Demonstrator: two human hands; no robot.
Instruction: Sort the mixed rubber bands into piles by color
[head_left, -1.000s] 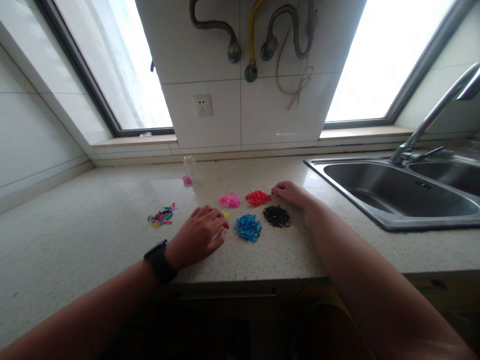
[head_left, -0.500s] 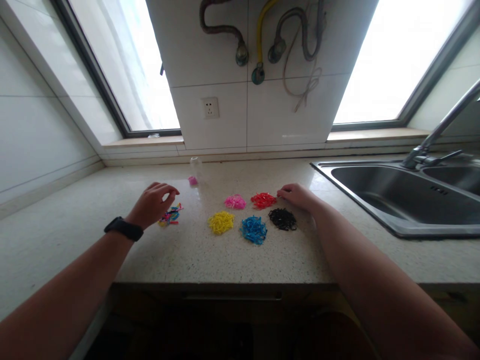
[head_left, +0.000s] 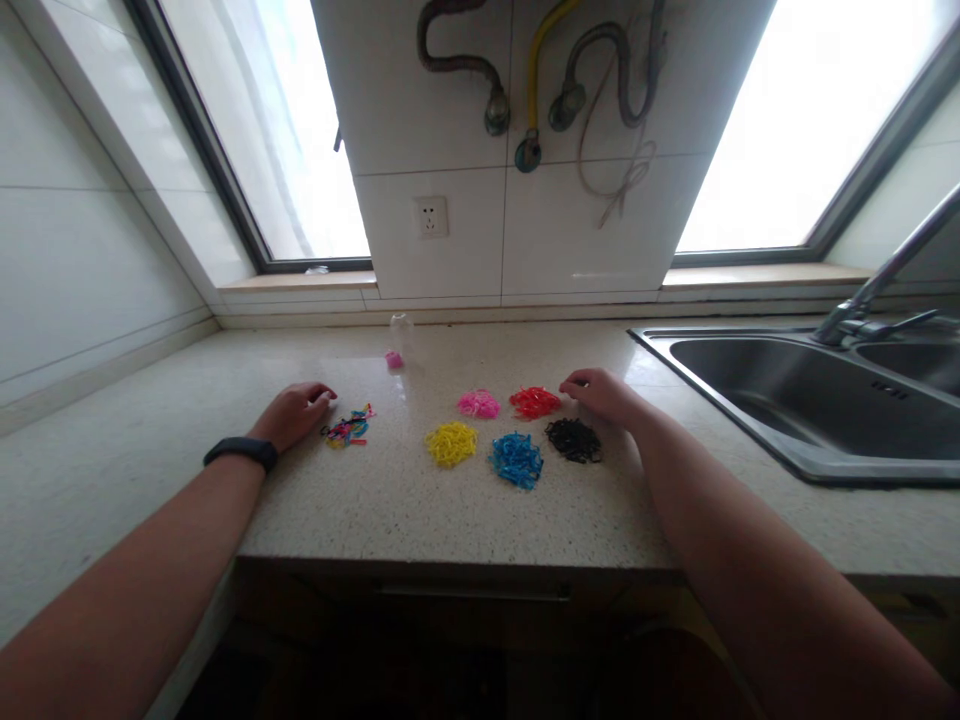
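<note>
My left hand [head_left: 301,412] rests on the counter just left of a small pile of mixed-colour rubber bands [head_left: 348,430]. Its fingers are loosely bent and apart, with nothing visible in them. My right hand [head_left: 598,393] lies at the right edge of a red pile of rubber bands [head_left: 535,402], fingers relaxed on the counter and holding nothing I can see. Around it are sorted piles: black rubber bands [head_left: 574,440], blue rubber bands [head_left: 517,460], yellow rubber bands [head_left: 452,443] and pink rubber bands [head_left: 479,403].
A clear bottle [head_left: 402,335] stands at the back of the speckled counter [head_left: 375,510], with a pink cap [head_left: 394,360] in front of it. To the right is a steel sink [head_left: 757,400] with a faucet [head_left: 862,305]. The counter's front edge runs below the piles.
My left hand has come down from above the mixed pile to the counter on its left. The right hand has stayed beside the red pile. The view has shifted slightly.
</note>
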